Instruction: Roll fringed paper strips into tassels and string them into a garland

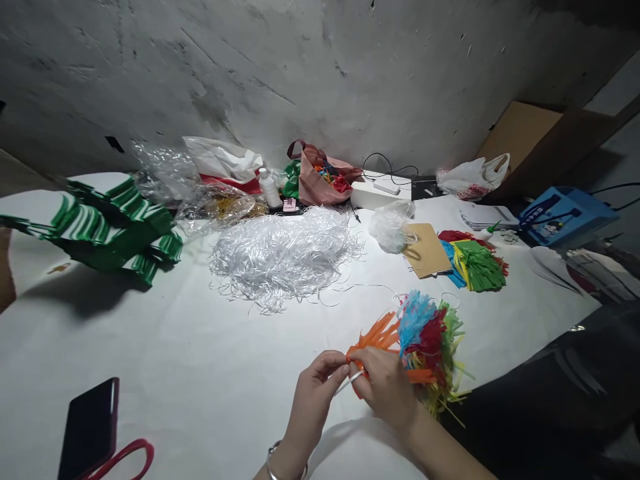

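Observation:
Near the front edge of the table, my left hand (316, 393) pinches the end of an orange fringed paper tassel (383, 331). My right hand (389, 385) is closed around the same tassel, its fingers meeting the left fingertips. A narrow white strip (356, 377) runs between the two hands; its ends are hidden by my fingers. Just beyond the right hand lies a bunch of fringed paper tassels, with a light blue tassel (416, 317), a dark red tassel (432, 339) and a green tassel (451, 327). Yellow strands hang at the bunch's lower edge.
A heap of white shiny strands (287, 257) covers the table's middle. Green-and-white stacked pieces (115, 227) stand left, above a phone (90, 427). Further tassels (480, 265) lie right beside brown card (427, 251). Bags, a bottle (270, 189) and a white box (367, 195) line the wall.

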### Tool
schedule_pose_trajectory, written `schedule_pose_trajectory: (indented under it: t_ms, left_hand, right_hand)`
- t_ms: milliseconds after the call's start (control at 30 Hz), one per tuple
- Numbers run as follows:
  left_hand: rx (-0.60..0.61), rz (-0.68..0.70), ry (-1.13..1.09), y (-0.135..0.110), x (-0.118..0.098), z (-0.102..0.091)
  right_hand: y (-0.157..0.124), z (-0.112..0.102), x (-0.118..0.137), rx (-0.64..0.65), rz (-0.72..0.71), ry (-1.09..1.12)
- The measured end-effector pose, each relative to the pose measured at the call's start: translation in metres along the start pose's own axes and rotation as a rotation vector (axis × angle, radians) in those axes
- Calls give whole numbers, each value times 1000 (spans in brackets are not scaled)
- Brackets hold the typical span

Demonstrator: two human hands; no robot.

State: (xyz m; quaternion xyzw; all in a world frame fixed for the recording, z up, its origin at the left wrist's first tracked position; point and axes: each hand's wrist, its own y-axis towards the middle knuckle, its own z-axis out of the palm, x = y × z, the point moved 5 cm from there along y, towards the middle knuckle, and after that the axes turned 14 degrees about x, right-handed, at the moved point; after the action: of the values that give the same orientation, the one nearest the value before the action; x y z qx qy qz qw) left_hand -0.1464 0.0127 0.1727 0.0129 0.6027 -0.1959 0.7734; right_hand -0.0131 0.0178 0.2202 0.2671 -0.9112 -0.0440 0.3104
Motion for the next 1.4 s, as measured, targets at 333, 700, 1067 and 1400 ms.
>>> schedule_pose_trajectory:
  t_ms: [333,700,1067,1400]
  left_hand:
    - [-32,184,334,0,-11,-7]
    - [-38,207,278,-3,-10,0]
    - [23,-18,-154,-1,7,-2]
    - [45,-13,-427,-2,14,-10]
  right_hand:
    - [0,7,-3,50,54,123]
    - [1,11,-9,24,134,164]
    - [1,11,-24,139,416,671]
    - [0,-20,-6,55,181,405]
